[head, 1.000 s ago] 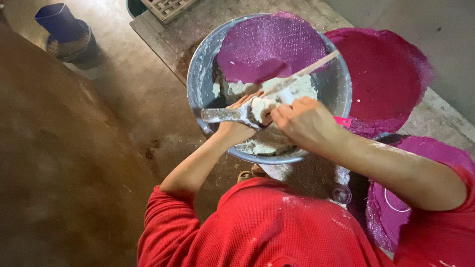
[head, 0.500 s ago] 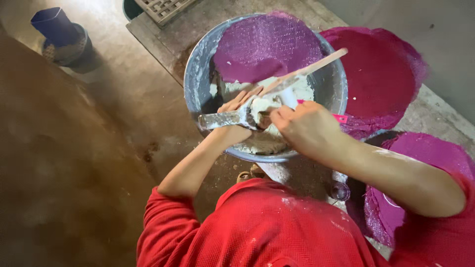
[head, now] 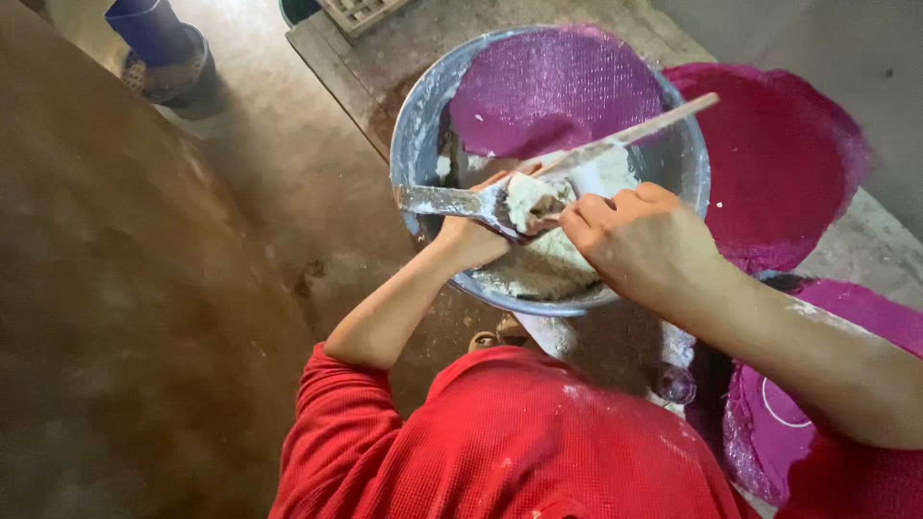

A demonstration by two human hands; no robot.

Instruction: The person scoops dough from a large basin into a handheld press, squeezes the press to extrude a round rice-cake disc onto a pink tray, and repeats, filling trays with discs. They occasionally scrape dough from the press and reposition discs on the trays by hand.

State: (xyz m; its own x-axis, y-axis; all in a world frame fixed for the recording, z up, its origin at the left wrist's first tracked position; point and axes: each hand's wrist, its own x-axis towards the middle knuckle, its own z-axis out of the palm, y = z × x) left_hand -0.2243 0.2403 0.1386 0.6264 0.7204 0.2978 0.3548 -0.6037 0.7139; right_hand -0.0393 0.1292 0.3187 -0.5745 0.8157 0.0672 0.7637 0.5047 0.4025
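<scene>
My left hand [head: 471, 240] grips a spoon [head: 452, 200] of dough [head: 531, 200]; my right hand [head: 639, 240], at three o'clock, clenches a stick [head: 635, 135] over the bowl [head: 413, 125].

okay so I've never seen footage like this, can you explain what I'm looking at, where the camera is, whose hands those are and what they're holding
There is no machine: the camera sits on a person's head and looks down past their red top at their own bare hands. The left hand holds a metal spoon loaded with white paste. The right hand grips a paste-smeared stick against that spoon. Both are over a round metal basin of the same paste. Round purple mesh discs lie inside the basin and beside it on a concrete ledge.
</scene>
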